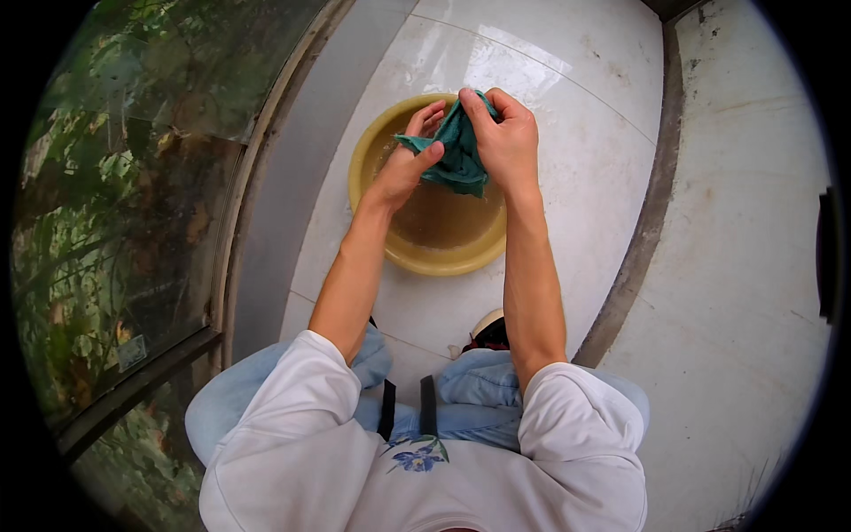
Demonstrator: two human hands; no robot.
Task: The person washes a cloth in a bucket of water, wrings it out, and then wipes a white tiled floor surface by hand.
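Note:
A wet-looking green cloth [459, 156] hangs in folds between my two hands, above a round yellow basin [445, 265]. My right hand [506, 143] pinches the cloth's upper edge between thumb and fingers. On the other side, my left hand [407, 163] holds the cloth loosely, with one corner lying across the palm between the thumb and the raised fingers. Murky brownish water [445, 216] fills the lower part of the basin. Cloth and hands hide the basin's upper right part.
The basin stands on pale floor tiles [578, 179]. To the left runs a framed glass pane [166, 199] with foliage behind it. A white wall [725, 266] with a grey base strip [638, 246] bounds the right. Below the basin, a dark shoe [490, 332] shows beside my bent knees.

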